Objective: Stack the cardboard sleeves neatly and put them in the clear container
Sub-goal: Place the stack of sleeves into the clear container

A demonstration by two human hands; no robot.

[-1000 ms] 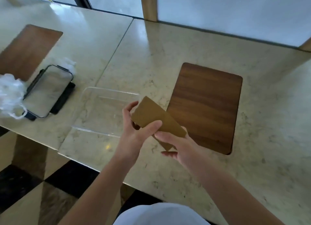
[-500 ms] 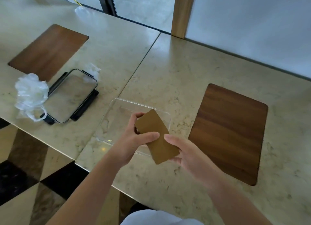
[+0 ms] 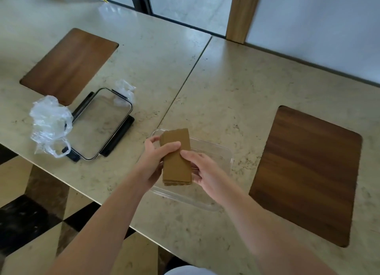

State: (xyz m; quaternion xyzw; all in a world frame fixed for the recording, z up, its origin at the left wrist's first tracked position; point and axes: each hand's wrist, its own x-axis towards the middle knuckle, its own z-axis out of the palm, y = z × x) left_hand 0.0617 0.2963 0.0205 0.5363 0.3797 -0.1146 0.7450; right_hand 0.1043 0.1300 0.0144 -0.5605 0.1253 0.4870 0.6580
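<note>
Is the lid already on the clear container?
No: the lid lies on the table to the left, and the clear container is open under the sleeve stack.

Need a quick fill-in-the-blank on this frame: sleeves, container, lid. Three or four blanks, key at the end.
1. The sleeve stack is held by ____ hands.
2. The stack is over the clear ____.
3. The lid lies to the container's ____.
4. Crumpled clear ____ sits beside the lid.

Missing words: both; container; left; plastic
</note>
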